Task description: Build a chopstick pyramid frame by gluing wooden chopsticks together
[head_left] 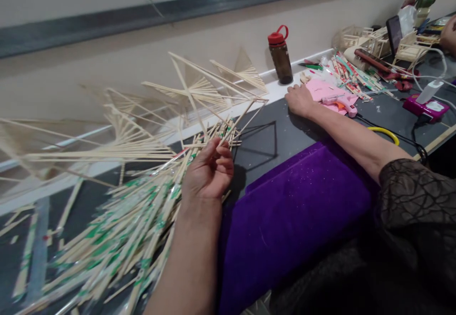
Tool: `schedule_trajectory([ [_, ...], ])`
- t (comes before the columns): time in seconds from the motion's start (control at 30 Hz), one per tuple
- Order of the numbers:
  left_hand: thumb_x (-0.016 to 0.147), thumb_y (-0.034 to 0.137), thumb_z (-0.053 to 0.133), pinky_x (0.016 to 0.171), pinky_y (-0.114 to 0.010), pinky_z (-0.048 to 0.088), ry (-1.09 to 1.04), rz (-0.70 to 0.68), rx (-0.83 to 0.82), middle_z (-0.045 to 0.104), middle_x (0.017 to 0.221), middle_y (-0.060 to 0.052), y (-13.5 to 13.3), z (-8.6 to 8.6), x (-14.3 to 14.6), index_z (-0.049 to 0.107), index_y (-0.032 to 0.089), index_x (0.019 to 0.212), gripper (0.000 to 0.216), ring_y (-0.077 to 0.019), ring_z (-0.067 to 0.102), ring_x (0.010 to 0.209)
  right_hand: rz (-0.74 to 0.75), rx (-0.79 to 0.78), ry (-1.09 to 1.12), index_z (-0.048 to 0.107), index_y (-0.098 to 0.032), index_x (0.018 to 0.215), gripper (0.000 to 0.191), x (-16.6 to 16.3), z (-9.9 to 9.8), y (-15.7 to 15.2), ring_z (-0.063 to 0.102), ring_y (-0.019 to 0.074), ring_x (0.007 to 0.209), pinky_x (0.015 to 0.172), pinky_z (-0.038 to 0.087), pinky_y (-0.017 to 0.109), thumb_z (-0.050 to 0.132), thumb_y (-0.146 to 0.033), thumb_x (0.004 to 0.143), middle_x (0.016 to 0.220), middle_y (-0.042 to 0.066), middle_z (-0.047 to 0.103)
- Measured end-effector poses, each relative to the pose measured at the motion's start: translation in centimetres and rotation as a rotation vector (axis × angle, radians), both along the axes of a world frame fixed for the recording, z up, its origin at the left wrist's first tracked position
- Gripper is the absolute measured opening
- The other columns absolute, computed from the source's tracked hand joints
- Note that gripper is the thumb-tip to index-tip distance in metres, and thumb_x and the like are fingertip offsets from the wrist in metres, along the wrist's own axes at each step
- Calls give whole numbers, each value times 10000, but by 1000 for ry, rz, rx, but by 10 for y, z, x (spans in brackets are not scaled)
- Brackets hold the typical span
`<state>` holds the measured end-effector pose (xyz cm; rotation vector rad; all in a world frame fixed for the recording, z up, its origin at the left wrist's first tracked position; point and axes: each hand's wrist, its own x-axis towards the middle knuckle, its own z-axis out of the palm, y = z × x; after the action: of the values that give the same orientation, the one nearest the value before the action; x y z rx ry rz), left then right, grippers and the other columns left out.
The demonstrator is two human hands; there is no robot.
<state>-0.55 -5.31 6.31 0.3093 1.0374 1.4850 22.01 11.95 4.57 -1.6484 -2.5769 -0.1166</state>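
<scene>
My left hand (210,170) is closed in a pinch on a frame of thin wooden sticks (244,120), whose joined far corner points up and to the right. Its shadow falls on the dark tabletop. Under and beside this hand lies a big pile of wrapped chopsticks (142,215) with green print. My right hand (299,100) rests at the left edge of a pink sheet (320,89), fingers curled down; whatever they may hold is hidden. Close to its wrist, a pink glue gun (338,103) lies on the sheet.
Fan-shaped stick structures (142,139) stand along the wall. A brown bottle (280,58) with a red lid is behind my right hand. Purple cloth (292,210) covers the near edge. At right are torn wrappers (351,75), a purple power socket (425,108) with cables, and a phone (394,34).
</scene>
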Motion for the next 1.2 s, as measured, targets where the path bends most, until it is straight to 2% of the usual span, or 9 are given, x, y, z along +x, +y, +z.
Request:
schedule_trajectory([
  [0.13,1079,130,399,397,-30,425,-50,50,-36,677,689,-12,-1,2,5,657,144,812,371,-17,609,494,19,-202,4,759,-82,1228,385,18,8,-43,684,304,1165,852,500,339,464,-143,988,1249,201,748],
  [0.27,1056,126,473,384,-42,426,-72,36,-20,680,677,-8,2,-3,5,655,143,846,278,-30,615,488,104,-356,46,779,-124,1174,314,35,15,-81,736,225,984,772,501,284,558,-223,974,1111,144,795],
  [0.43,1035,123,541,391,-40,415,-35,26,-8,680,679,-1,2,-5,7,656,150,850,219,-31,625,488,79,-680,137,779,-116,1043,200,23,14,-66,670,129,626,616,509,240,645,-206,925,857,75,776],
  [0.53,1085,122,411,377,-50,399,-18,35,-37,665,658,-3,-3,4,13,642,133,826,347,-21,597,451,107,-514,152,739,-96,1205,297,7,6,-31,735,194,901,778,558,266,611,-158,943,1109,147,780],
  [0.67,1104,131,350,367,-57,391,-18,62,-62,654,639,-3,-8,12,18,635,125,802,415,-16,581,431,88,-104,184,557,-72,1484,546,5,-2,6,593,276,1330,1078,474,342,555,-91,938,1532,222,543],
  [0.77,1104,137,353,359,-57,388,-30,59,-70,647,618,1,-8,14,20,631,124,779,428,-17,573,420,117,-94,139,616,-68,1418,458,13,-11,6,606,280,1303,1067,460,356,472,-143,989,1465,209,605],
  [0.93,1096,136,375,351,-63,392,-13,66,-83,654,608,-1,-7,12,23,640,129,768,422,-25,569,418,483,-101,-41,565,-164,1503,496,17,-33,-9,517,282,1413,1105,416,392,452,-357,1060,1583,142,541],
  [1.1,1072,95,385,350,-71,391,31,74,-92,645,615,-9,-9,12,27,643,123,758,408,-32,561,413,179,-10,-193,618,-47,1408,481,16,-15,0,582,334,1291,977,455,393,406,-292,1053,1474,227,600],
  [1.2,1058,70,396,352,-82,399,51,60,-96,659,630,-26,-10,12,28,641,115,766,384,-43,566,416,183,74,-155,672,-92,1335,425,21,6,-13,609,292,1199,850,447,347,425,-145,993,1370,193,660],
])
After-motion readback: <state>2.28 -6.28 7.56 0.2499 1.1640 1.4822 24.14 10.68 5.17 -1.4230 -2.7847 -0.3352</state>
